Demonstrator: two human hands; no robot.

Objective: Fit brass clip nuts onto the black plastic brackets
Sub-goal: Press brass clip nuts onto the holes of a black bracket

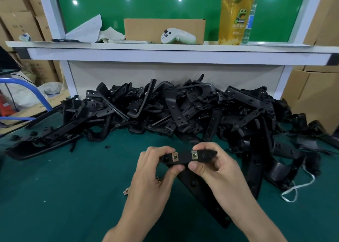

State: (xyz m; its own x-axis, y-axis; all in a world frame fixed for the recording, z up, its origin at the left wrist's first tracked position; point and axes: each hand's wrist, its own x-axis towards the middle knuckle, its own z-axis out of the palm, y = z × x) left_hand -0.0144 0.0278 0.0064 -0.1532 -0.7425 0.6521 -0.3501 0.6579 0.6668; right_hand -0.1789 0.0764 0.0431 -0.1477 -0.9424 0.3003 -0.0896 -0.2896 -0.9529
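Brass shows twice on the bracket (184, 158) held up over the mat (55, 186). The left nut (175, 157) and the right nut (194, 154) are both clipped on its face, with a bare black stretch between them.

Two hands hold this one bracket. The left hand (154, 170) pinches the left end, curled fingers over the far edge and thumb on the near edge just below the left nut. The right hand (214, 166) pinches the other part the same way, its thumb under the right nut and its fingers curled over the top. The bracket's pointed right tip sticks out past them.

One long bracket (198, 188) lies flat on the mat beneath both hands, running toward the right wrist. One loose nut (126, 192) lies on the mat just left of the left wrist. A second brassy bit shows at that hand's edge, too hidden to tell what it is.

Behind, a pile (183, 111) of black brackets, too tangled to count, stretches across the mat. On the shelf (165, 47) above it stand one box (163, 29), one white controller (178, 36) and one cup (234, 16) of yellow drink.
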